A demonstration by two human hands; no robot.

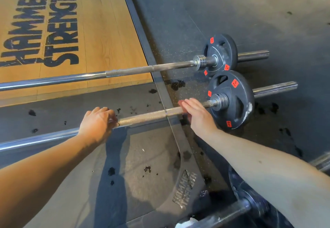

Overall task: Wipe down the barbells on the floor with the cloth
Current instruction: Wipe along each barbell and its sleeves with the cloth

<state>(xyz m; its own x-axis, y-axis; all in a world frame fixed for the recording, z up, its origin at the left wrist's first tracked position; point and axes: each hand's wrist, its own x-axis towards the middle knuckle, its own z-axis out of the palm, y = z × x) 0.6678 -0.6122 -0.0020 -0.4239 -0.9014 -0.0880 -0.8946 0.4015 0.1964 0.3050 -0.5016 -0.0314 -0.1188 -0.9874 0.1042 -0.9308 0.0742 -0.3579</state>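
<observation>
Speckled rubber floor (232,13) bears a knurled barbell (146,116); left hand (96,122) grips it, right hand (195,114) lies flat.

Left hand (96,123) curls over the near barbell (148,116) at the knurl's edge. Right hand (194,115), fingers straight, rests on the same bar just beside its black plate (230,115). Second barbell (125,71) lies parallel beyond, partly over the wooden platform (107,22).
</observation>
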